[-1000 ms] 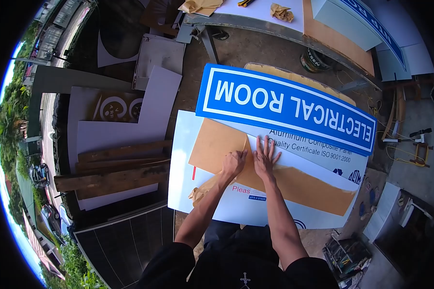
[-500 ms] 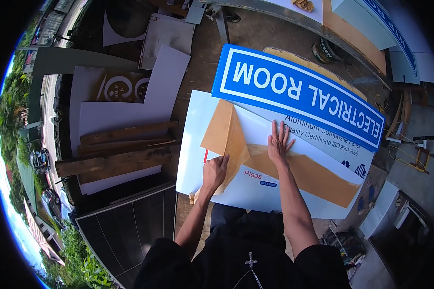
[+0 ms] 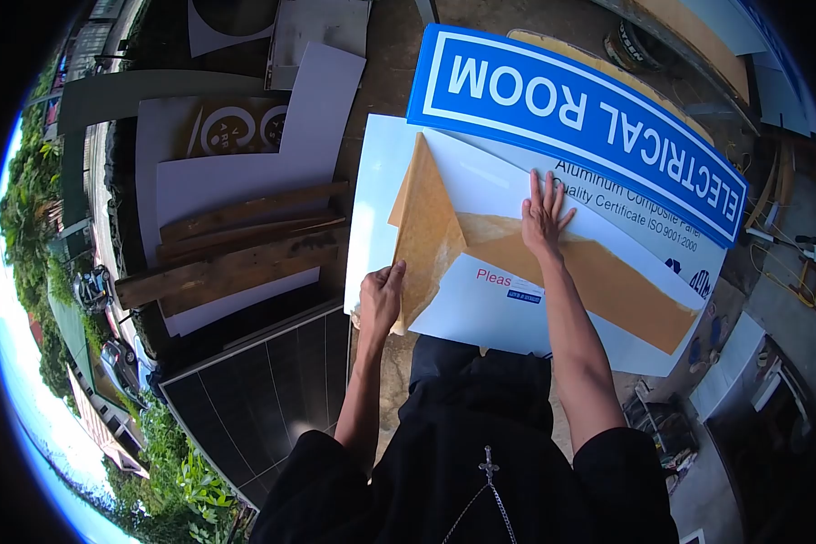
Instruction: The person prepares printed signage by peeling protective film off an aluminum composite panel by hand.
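Observation:
My left hand [image 3: 383, 297] is closed on the edge of a sheet of brown paper [image 3: 431, 231], near the left side of the board below. The paper's left part is folded over into a flap, and the rest lies across the white sheet [image 3: 480, 186]. My right hand [image 3: 544, 218] rests flat on the white sheet, fingers spread, just above the paper. Under these lies a pale panel [image 3: 381, 172] printed with "Aluminum Composite Panel". A blue "ELECTRICAL ROOM" sign [image 3: 571, 109], upside down from here, lies along its far edge.
To the left, wooden planks [image 3: 236, 267] lie on white cut boards [image 3: 236, 195]. A dark gridded panel [image 3: 263, 390] stands lower left. A bucket [image 3: 630, 47] sits beneath the bench [image 3: 689, 45] at upper right.
My left hand has moved left, drawing the brown flap over with it. The right hand stays spread on the white sheet. The whole view has shifted a little.

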